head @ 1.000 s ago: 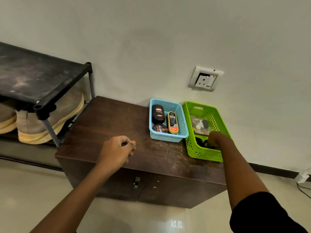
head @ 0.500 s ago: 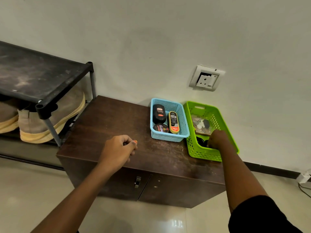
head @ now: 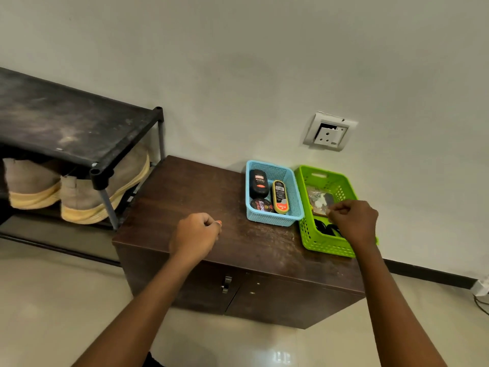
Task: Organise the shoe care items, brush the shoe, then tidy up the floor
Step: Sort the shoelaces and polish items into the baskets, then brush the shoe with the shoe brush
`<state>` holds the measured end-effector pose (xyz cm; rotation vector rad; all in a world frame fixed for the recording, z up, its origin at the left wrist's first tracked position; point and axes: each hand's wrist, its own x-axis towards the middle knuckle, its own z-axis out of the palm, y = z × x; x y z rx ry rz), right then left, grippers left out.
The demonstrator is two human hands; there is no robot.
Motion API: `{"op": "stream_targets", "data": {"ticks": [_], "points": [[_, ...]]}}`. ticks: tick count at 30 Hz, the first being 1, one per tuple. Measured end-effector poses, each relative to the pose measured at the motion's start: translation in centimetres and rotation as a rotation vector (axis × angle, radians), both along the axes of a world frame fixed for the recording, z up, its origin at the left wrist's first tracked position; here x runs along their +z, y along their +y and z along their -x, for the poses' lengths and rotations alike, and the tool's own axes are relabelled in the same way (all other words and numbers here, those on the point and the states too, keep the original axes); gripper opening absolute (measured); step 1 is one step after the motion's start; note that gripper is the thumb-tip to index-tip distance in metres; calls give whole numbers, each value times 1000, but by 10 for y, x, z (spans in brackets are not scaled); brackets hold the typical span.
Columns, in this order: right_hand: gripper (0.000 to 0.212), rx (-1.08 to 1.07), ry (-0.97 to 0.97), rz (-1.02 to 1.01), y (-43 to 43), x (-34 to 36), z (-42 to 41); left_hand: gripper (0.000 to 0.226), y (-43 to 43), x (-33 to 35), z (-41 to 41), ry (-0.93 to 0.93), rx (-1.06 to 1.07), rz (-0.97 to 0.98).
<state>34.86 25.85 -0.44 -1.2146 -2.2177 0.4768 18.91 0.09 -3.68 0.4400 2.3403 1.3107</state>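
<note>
1. Three shoe-polish containers [head: 279, 197] lie in a pale-blue plastic mesh basket [head: 275, 221], just beside a lime-green plastic basket [head: 325, 245].
2. The left hand [head: 194, 234] has its fingers curled on nothing. The right hand [head: 353, 223] has its fingers curled over the green one, perhaps pinching something.
3. Both baskets sit on a dark wooden tabletop [head: 185, 197] against a white wall [head: 238, 75].

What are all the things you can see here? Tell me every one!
cabinet: 1, dark brown, against the wall
blue basket: 1, light blue, on the cabinet
black bottle: 1, black, in the blue basket
round tin: 1, dark, in the blue basket
yellow container: 1, yellow, in the blue basket
green basket: 1, green, beside the blue basket
packet: 1, clear, in the green basket
shoe rack: 1, black, left of the cabinet
shoes: 2, beige, on the rack
wall socket: 1, white, above the baskets
left hand: 1, curled, over the cabinet
right hand: 1, curled, over the green basket
</note>
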Motion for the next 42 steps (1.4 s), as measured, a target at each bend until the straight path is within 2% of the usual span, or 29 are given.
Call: {"op": "stream_targets", "data": {"ticks": [2, 4, 7, 9, 12, 16, 19, 22, 27, 30, 33, 39, 42], "points": [[3, 139, 53, 37, -38, -3, 13, 25, -2, 1, 0, 25, 38, 58], [10, 337, 0, 71, -77, -11, 34, 23, -6, 3, 2, 52, 90, 121], [27, 561, -332, 48, -120, -34, 65, 15, -13, 9, 8, 90, 228, 148], [43, 618, -527, 47, -135, -53, 80, 12, -23, 12, 14, 82, 356, 99], [57, 644, -672, 101, -143, -69, 86, 14, -42, 11, 29, 36, 520, -21], [47, 687, -831, 48, -143, -73, 90, 15, -76, 6, 58, 23, 668, -117], [44, 701, -875, 13, -138, -75, 96, 23, -104, -3, 85, 89, 731, -50], [44, 709, -893, 5, -135, -77, 99, 36, -120, -20, 113, 167, 695, 76], [40, 695, -882, 21, -128, -84, 102, 63, -129, -31, 155, 304, 417, 210], [27, 667, -862, 40, -125, -85, 102, 53, -127, -31, 178, 318, 324, 364], [32, 698, -885, 19, -122, -89, 103, 42, -124, -30, 191, 324, 302, 457], [42, 739, -930, -50, -125, -86, 104, 25, -130, -20, 183, 457, 332, 359], [45, 742, -904, -53, -128, -87, 101, 24, -149, -11, 156, 480, 337, 301]]}}
